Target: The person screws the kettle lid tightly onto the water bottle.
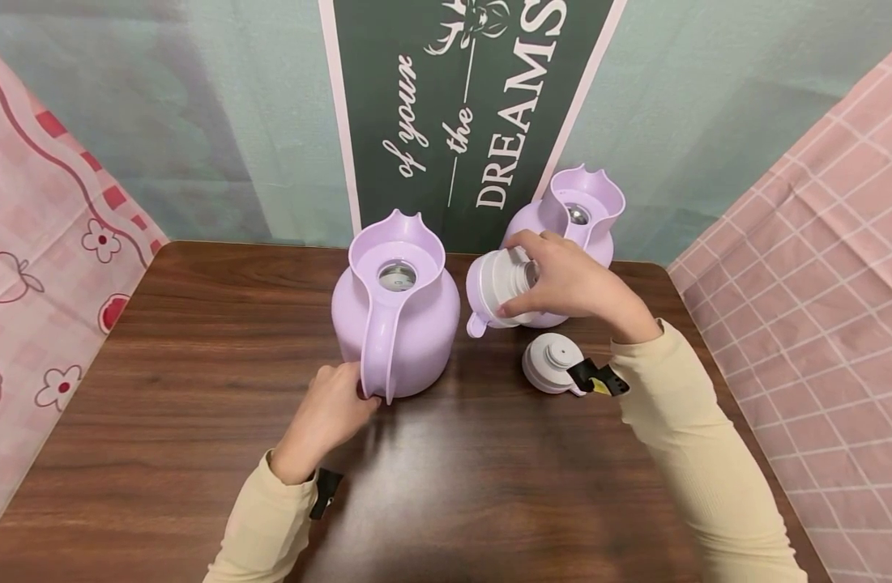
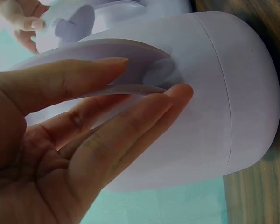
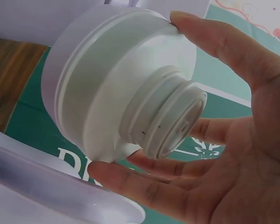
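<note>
A lilac vacuum jug (image 1: 431, 328) stands upright on the table, its top without a lid and the round mouth showing. My left hand (image 1: 332, 413) grips the lower part of its handle (image 2: 144, 51), thumb on one side and fingers on the other. Between the two jugs, my right hand (image 1: 573, 275) holds a white and lilac jug lid (image 3: 102, 84) in the air by its rim. The lid is tilted, with its threaded plug facing the palm. Partly hidden behind that hand is a second lilac jug (image 1: 602, 243), also lidless.
Another jug lid (image 1: 551, 364) lies plug-up on the brown wooden table (image 1: 460, 486), close to my right wrist. Behind the jugs hangs a green cloth with a dark lettered panel (image 1: 446, 121). Pink patterned cloths (image 1: 839, 243) border the left and right sides.
</note>
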